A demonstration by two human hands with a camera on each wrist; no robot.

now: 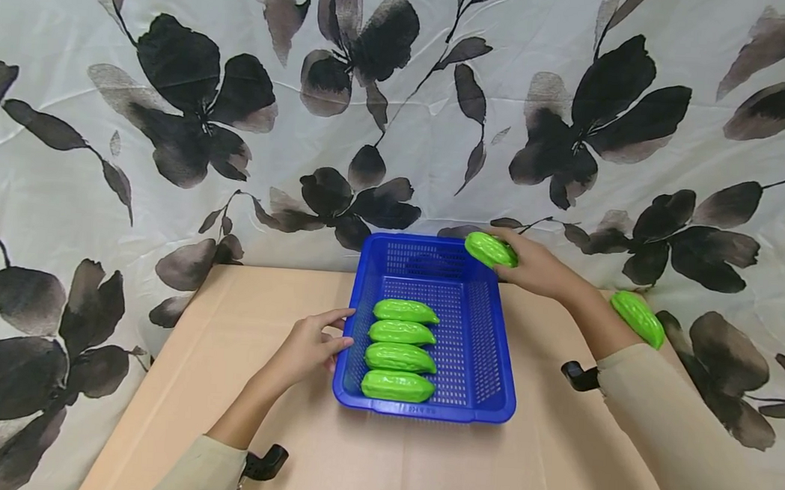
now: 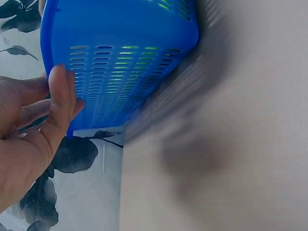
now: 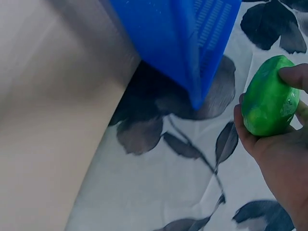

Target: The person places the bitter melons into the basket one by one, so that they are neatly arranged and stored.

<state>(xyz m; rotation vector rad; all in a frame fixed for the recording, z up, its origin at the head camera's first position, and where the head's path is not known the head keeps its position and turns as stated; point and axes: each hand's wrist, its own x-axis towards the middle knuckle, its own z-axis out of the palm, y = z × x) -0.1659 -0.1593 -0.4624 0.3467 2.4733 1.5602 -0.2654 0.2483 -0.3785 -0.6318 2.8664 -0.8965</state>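
A blue plastic basket (image 1: 470,413) with perforated walls stands on the table. Along its left side, several bright green ridged bitter melons (image 1: 400,358) lie in a column, one behind another. My left hand (image 1: 308,347) grips the basket's left rim; the left wrist view shows its fingers (image 2: 58,89) at the outer wall. Above the far right corner of the basket, my right hand (image 1: 533,265) holds another bitter melon (image 3: 269,98) between thumb and fingers. One more bitter melon (image 1: 638,318) lies to the right, partly behind the right forearm.
The light wooden table (image 1: 281,298) extends to both sides of the basket and in front of it. Behind it hangs a white cloth (image 1: 469,205) printed with dark flowers. Each wrist carries a small black camera mount (image 1: 580,376).
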